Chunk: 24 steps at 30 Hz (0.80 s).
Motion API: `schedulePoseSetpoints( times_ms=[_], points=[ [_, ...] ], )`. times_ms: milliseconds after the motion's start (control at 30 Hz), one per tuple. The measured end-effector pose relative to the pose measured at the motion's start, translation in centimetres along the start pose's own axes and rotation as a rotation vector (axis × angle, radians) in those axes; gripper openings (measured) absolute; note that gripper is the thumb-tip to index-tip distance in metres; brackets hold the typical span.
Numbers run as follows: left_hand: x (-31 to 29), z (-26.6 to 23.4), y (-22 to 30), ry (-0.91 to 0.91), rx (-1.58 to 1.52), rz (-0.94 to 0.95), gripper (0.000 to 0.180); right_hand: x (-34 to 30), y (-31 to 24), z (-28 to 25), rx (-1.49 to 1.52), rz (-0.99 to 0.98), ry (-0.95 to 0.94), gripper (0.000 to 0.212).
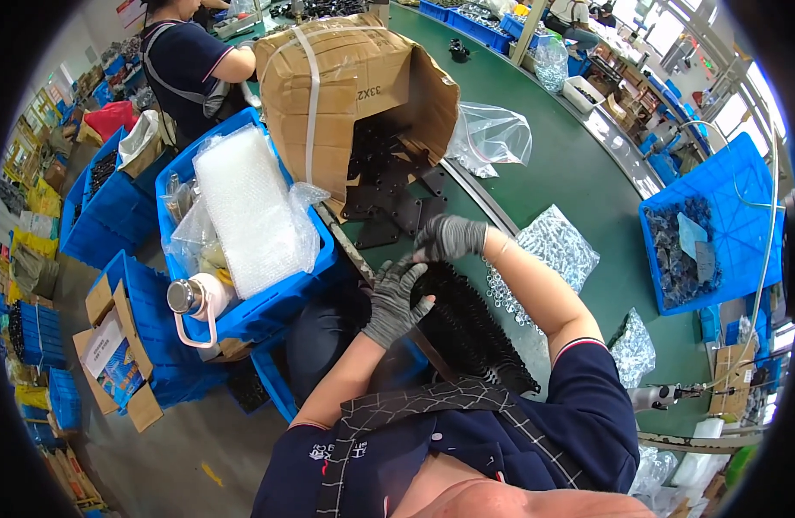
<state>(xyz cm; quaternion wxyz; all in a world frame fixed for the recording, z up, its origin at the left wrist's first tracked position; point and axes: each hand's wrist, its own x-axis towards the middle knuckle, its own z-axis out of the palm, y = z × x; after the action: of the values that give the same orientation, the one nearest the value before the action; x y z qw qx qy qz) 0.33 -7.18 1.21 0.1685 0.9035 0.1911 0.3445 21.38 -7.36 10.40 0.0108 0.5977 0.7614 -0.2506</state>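
Observation:
Both my hands wear grey knitted gloves with bare fingertips. My left hand is at the near edge of the green bench, its thumb apart and its fingers stretched out beside a dense row of black parts. Just above that row is my right hand, its fingers curled down and close to the left fingertips. Whatever it may be pinching is too small and blurred to name. Flat black plates with holes lie beyond my hands, spilling from a tipped cardboard box.
Right of the row are loose metal rings and a clear bag of shiny hardware. A blue bin with dark parts stands further right. To the left, a blue crate holds bubble wrap and a bottle. A co-worker stands beyond.

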Motion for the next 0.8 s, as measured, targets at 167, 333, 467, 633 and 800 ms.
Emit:
schedulePoseSetpoints(
  times_ms=[167,333,467,633,800],
  points=[
    [-0.5,1.2,-0.7,-0.133,-0.148,-0.105,0.068,5.9,3.4,2.7,-0.056,0.313,0.472,0.048],
    [0.1,0.9,-0.6,-0.154,-0.161,-0.118,0.066,7.2,3.9,2.7,-0.216,0.503,0.777,0.045],
    [0.3,-0.4,0.2,0.004,0.137,-0.023,0.064,4.2,4.0,0.1,0.368,0.494,0.472,0.034],
    [0.6,-0.8,0.1,0.045,0.143,-0.014,0.063,-0.3,4.1,2.7,0.918,0.021,0.426,0.022],
    [0.0,0.2,-1.0,-0.045,-0.138,-0.002,0.063,-0.8,5.6,2.8,0.65,-0.14,0.251,0.024]
  ],
)
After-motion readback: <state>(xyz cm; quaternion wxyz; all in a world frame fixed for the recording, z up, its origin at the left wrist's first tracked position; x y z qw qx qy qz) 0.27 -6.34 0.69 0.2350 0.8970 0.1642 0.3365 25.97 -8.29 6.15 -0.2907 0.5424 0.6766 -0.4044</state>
